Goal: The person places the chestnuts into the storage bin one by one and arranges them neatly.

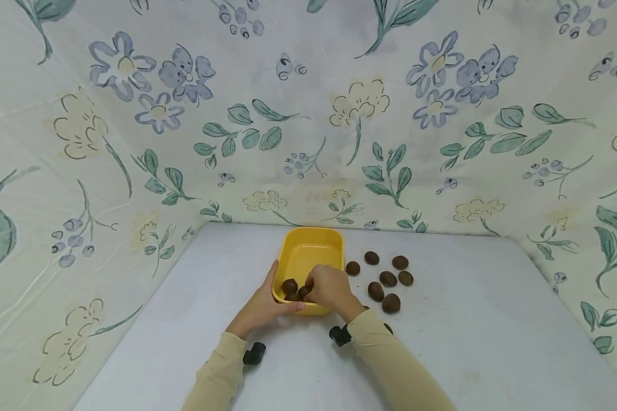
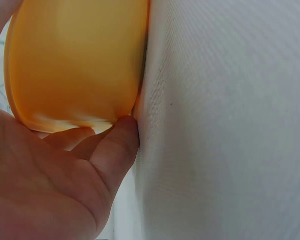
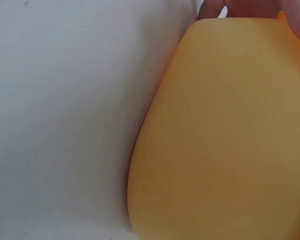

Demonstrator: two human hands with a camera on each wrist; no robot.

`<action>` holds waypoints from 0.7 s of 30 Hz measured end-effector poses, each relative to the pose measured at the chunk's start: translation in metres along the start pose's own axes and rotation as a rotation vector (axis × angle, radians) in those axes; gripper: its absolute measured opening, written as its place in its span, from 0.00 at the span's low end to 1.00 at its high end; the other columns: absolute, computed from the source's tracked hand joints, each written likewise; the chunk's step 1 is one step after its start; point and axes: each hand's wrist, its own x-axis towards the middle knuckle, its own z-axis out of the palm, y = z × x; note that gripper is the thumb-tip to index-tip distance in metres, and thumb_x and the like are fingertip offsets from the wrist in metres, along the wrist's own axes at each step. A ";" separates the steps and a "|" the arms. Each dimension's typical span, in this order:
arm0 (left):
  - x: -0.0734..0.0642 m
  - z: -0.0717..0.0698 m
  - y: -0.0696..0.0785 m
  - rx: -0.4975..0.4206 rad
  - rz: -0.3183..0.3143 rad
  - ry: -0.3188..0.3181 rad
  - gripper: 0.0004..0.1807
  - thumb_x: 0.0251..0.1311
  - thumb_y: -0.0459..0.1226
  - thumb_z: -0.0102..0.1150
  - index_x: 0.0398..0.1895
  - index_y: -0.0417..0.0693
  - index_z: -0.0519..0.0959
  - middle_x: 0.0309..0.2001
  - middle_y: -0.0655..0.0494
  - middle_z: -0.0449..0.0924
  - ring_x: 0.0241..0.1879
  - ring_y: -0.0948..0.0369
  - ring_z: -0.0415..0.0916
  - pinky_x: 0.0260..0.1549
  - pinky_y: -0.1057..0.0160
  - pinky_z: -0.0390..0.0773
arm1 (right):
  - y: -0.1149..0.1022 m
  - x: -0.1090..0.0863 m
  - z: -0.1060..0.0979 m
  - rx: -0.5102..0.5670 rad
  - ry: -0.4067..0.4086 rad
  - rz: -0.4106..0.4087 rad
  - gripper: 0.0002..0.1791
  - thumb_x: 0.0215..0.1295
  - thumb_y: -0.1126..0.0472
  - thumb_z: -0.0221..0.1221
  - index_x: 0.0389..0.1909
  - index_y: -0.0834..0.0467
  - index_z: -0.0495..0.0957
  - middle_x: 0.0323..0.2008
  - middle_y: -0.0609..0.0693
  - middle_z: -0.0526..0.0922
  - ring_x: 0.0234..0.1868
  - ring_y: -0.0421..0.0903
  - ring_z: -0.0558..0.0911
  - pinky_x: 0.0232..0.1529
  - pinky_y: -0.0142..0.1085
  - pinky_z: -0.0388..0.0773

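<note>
- Left hand (image 1: pixel 264 306) is gripping the yellow tray (image 1: pixel 311 260) by its near-left corner, seemingly steadying it.
- Right hand (image 1: pixel 331 287) is hanging into the tray beside brown nuts (image 1: pixel 289 286); can't tell whether it's pinching one.
- Tray is sitting on the bench (image 1: pixel 468 319).
- Loose nuts (image 1: pixel 388 278) are lying rightward, presumably for easy reach.

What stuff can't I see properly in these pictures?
- Head view: the right hand hides its own fingertips, so how they touch the brown nut is unclear.
- Head view: the right sleeve covers most of a small dark thing.
- Left wrist view: the yellow box's wall hides its inside.
- Right wrist view: the top edge cuts off some fingers, so whose side is unclear.
</note>
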 end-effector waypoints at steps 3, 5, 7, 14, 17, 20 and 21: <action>0.000 0.000 0.000 -0.004 0.003 0.000 0.75 0.47 0.61 0.78 0.85 0.53 0.33 0.84 0.41 0.47 0.80 0.40 0.56 0.75 0.32 0.60 | -0.001 0.000 -0.001 -0.001 -0.003 0.000 0.08 0.54 0.54 0.78 0.33 0.51 0.92 0.27 0.42 0.89 0.28 0.39 0.78 0.39 0.39 0.82; 0.001 0.000 -0.001 -0.010 0.004 -0.001 0.75 0.47 0.60 0.78 0.85 0.53 0.33 0.84 0.41 0.47 0.80 0.40 0.56 0.75 0.32 0.59 | -0.001 0.000 -0.001 -0.009 -0.005 0.004 0.09 0.53 0.54 0.78 0.33 0.51 0.92 0.27 0.42 0.90 0.28 0.39 0.78 0.40 0.40 0.83; 0.001 0.000 -0.001 -0.013 0.002 0.000 0.75 0.47 0.60 0.78 0.85 0.53 0.33 0.84 0.41 0.47 0.79 0.40 0.57 0.75 0.32 0.60 | -0.001 0.000 -0.001 -0.017 -0.007 0.010 0.09 0.53 0.53 0.79 0.33 0.51 0.92 0.28 0.42 0.90 0.29 0.39 0.78 0.40 0.40 0.83; 0.000 0.002 0.001 -0.011 -0.001 0.001 0.75 0.47 0.60 0.78 0.85 0.53 0.33 0.84 0.41 0.48 0.80 0.39 0.56 0.75 0.31 0.60 | 0.001 -0.002 -0.001 0.024 -0.015 0.035 0.16 0.57 0.52 0.76 0.43 0.54 0.90 0.40 0.47 0.92 0.39 0.44 0.84 0.51 0.44 0.86; 0.000 0.002 0.001 -0.012 0.001 0.003 0.74 0.47 0.60 0.78 0.85 0.53 0.33 0.84 0.41 0.47 0.80 0.39 0.56 0.75 0.31 0.60 | 0.004 -0.006 -0.005 0.125 0.006 0.009 0.18 0.60 0.53 0.74 0.49 0.57 0.89 0.48 0.50 0.91 0.47 0.47 0.86 0.55 0.45 0.86; 0.000 0.001 0.001 -0.009 0.008 0.005 0.75 0.47 0.60 0.78 0.85 0.53 0.33 0.84 0.41 0.48 0.80 0.40 0.56 0.75 0.31 0.60 | 0.009 -0.011 -0.011 0.248 0.028 -0.022 0.19 0.63 0.54 0.73 0.51 0.58 0.88 0.50 0.51 0.90 0.44 0.47 0.85 0.50 0.41 0.87; 0.000 0.001 0.001 -0.006 0.009 0.006 0.75 0.47 0.60 0.78 0.85 0.53 0.33 0.84 0.41 0.47 0.80 0.40 0.56 0.75 0.31 0.60 | 0.011 -0.013 -0.015 0.289 0.037 -0.026 0.18 0.63 0.54 0.72 0.51 0.58 0.87 0.49 0.52 0.90 0.42 0.47 0.84 0.47 0.40 0.87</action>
